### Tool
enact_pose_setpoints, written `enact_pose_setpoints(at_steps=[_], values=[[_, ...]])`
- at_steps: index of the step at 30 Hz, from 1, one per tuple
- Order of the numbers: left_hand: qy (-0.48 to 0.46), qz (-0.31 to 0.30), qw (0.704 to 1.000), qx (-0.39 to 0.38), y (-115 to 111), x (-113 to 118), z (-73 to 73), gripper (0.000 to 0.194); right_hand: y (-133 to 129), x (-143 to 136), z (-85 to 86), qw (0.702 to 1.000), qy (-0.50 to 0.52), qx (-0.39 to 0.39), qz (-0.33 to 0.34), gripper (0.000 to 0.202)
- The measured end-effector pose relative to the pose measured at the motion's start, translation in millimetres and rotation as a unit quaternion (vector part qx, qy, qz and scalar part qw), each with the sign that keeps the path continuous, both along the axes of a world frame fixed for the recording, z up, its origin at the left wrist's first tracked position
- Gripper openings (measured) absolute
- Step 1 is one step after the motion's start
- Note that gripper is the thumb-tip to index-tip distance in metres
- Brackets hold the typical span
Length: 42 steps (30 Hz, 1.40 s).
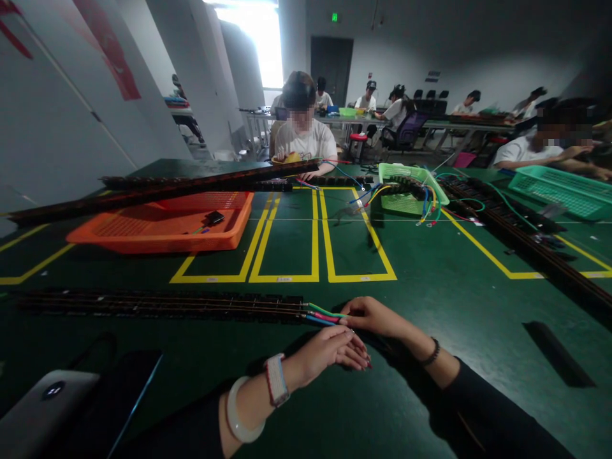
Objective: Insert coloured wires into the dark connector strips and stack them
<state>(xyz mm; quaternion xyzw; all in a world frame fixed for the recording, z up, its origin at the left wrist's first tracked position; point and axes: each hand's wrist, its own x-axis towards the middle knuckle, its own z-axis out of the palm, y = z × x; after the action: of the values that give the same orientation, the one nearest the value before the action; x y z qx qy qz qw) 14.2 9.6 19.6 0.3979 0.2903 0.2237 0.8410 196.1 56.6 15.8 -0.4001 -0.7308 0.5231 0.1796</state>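
A long black cable chain [191,305] lies across the near part of the green table. From its right end come green, red and blue wires [321,315]. The fingers of my right hand [370,317] are pinched at the far ends of these wires. Just below and to the left, my left hand [335,350] is held palm down beside the blue wire, its fingers spread and slightly bent, with nothing seen in them. The wire tips are hidden by my fingers.
An orange basket [153,241] holds a small black part, with long chains [191,185] lying over its back edge. A green basket [411,207] with wires is farther back. More chains [530,242] lie right. A phone [50,405] is at left. A person [306,137] sits opposite.
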Motion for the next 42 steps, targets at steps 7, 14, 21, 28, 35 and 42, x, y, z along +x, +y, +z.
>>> enact_pose_setpoints(at_steps=[7, 14, 21, 28, 35, 42], values=[[-0.008, 0.019, 1.000, -0.016, -1, 1, -2.3, 0.046, 3, 1, 0.9, 0.999, -0.002, 0.008, 0.044, 0.041], [-0.031, 0.008, 0.997, -0.066, 2, -2, -10.4, 0.056, 1, -1, 5.5, 0.998, -0.017, 0.060, 0.032, 0.037], [-0.047, -0.010, 0.987, -0.151, 3, -3, -14.2, 0.055, -1, -2, 10.2, 0.997, -0.039, 0.057, 0.043, 0.031], [-0.072, 0.014, 0.984, -0.163, 3, -2, -15.4, 0.053, -10, -9, 12.7, 0.968, -0.116, 0.223, -0.008, 0.024], [-0.130, 0.086, 0.971, -0.180, 3, 2, -16.7, 0.044, -22, -17, 11.0, 0.854, -0.246, 0.458, -0.029, 0.018], [-0.154, 0.173, 0.939, -0.253, 2, 5, -17.4, 0.021, -39, -31, 14.2, 0.766, -0.344, 0.542, 0.027, 0.016]])
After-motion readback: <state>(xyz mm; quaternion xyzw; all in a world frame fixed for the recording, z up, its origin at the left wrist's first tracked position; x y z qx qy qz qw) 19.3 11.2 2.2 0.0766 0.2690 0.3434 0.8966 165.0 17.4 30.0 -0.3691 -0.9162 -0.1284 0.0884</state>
